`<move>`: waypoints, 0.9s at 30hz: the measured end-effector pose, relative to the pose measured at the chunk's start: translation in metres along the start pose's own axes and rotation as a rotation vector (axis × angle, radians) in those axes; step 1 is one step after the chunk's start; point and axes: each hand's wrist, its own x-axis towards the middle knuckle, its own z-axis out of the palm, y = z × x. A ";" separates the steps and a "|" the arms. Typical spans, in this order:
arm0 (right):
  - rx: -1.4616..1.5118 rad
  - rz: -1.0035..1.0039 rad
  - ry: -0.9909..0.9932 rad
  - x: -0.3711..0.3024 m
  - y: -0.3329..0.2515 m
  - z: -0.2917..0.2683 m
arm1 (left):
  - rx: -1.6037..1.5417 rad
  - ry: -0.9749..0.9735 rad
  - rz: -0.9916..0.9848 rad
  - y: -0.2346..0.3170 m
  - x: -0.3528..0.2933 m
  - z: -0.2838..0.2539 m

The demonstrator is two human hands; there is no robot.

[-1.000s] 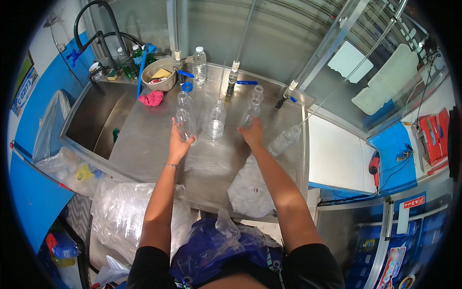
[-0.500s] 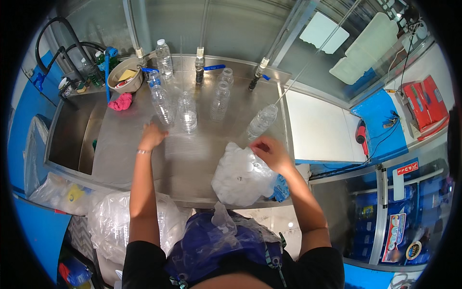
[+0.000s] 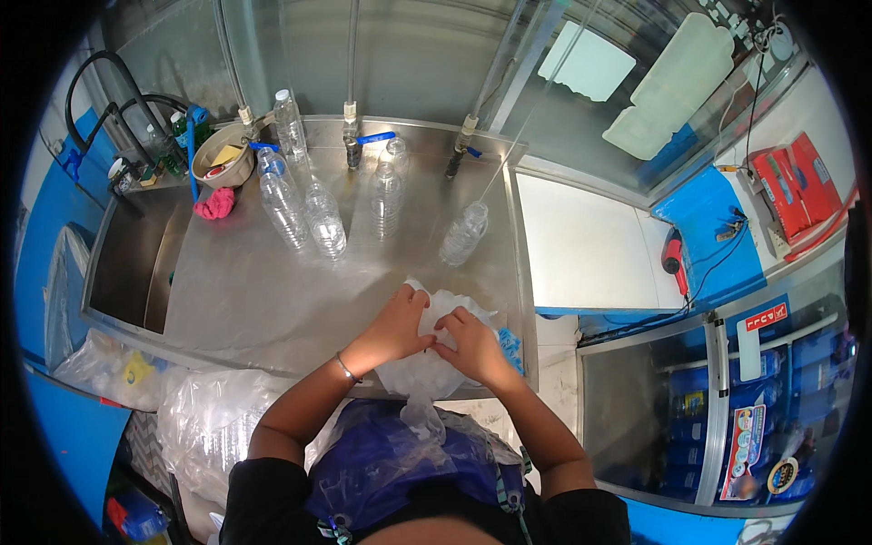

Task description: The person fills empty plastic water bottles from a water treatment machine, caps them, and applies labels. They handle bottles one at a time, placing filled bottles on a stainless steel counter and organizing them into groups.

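Observation:
At the counter's near edge lies a clear plastic bag (image 3: 413, 374) bulging with white pieces that look like bottle caps. Over its top, my left hand (image 3: 397, 325) and my right hand (image 3: 472, 347) are close together, fingers curled and pinched on the thin plastic. What sits between the fingertips is mostly hidden. Farther off stand several clear plastic bottles, including one bottle (image 3: 325, 222) left of the middle and another bottle (image 3: 384, 200) beyond the hands. A tilted bottle (image 3: 465, 234) is to the right, by a thin rod or tube.
The steel counter (image 3: 245, 300) has a sink basin (image 3: 132, 263) at its left end. Blue-handled taps (image 3: 374, 138) line the back. A beige bowl (image 3: 222, 156) and pink cloth (image 3: 214, 204) are at the back left. Clear bags of bottles (image 3: 218, 427) sit below the front edge.
My left hand has left the area near the bottles and come right to the bag. The right hand has moved left and nearer. The whole view has shifted slightly.

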 end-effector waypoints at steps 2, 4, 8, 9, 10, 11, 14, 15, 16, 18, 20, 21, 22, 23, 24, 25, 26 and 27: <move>-0.044 -0.064 0.019 -0.002 0.002 0.003 | 0.022 -0.135 -0.088 -0.001 0.004 0.000; -0.186 -0.074 0.044 -0.001 0.004 0.008 | 0.050 -0.143 -0.097 -0.010 0.024 -0.002; -0.219 0.053 0.090 0.002 0.004 0.010 | 0.144 -0.173 0.108 -0.040 0.090 0.009; -0.222 0.027 0.043 0.002 0.004 0.009 | 0.071 -0.071 0.028 -0.046 0.104 0.016; -0.225 -0.001 0.026 0.002 0.003 0.008 | 0.006 0.021 -0.054 -0.051 0.120 0.023; -0.227 -0.026 0.009 0.002 0.002 0.007 | -0.061 0.079 -0.168 -0.053 0.130 0.031; -0.330 -0.102 -0.058 0.004 -0.001 0.004 | -0.120 0.393 0.059 -0.049 0.148 0.049; -0.350 -0.077 -0.085 0.004 -0.002 0.005 | -0.192 0.402 0.050 -0.045 0.151 0.054; -0.365 -0.074 -0.094 0.004 -0.003 0.005 | -0.260 0.432 0.051 -0.040 0.153 0.056; -0.339 -0.095 -0.023 0.000 -0.004 0.005 | -0.315 0.452 0.019 -0.033 0.155 0.056; -0.260 -0.130 0.146 -0.007 -0.004 0.002 | -0.290 0.429 -0.052 -0.030 0.155 0.052; -0.182 -0.121 0.177 -0.010 -0.002 -0.001 | -0.292 0.424 -0.029 -0.029 0.153 0.048; -0.104 -0.100 0.219 -0.014 0.002 -0.005 | -0.295 0.416 -0.010 -0.029 0.150 0.045; -0.016 -0.080 0.258 -0.016 0.006 -0.010 | -0.293 0.400 -0.012 -0.030 0.146 0.041; 0.228 0.111 0.276 -0.017 0.014 -0.015 | -0.279 0.390 -0.005 -0.030 0.143 0.038; 0.481 0.301 0.286 -0.016 0.024 -0.020 | -0.262 0.372 -0.018 -0.031 0.139 0.035; 0.742 0.445 0.299 -0.014 0.037 -0.025 | -0.245 0.353 -0.032 -0.031 0.136 0.033; 0.771 0.516 0.276 -0.005 0.055 -0.031 | -0.244 0.340 -0.040 -0.031 0.134 0.031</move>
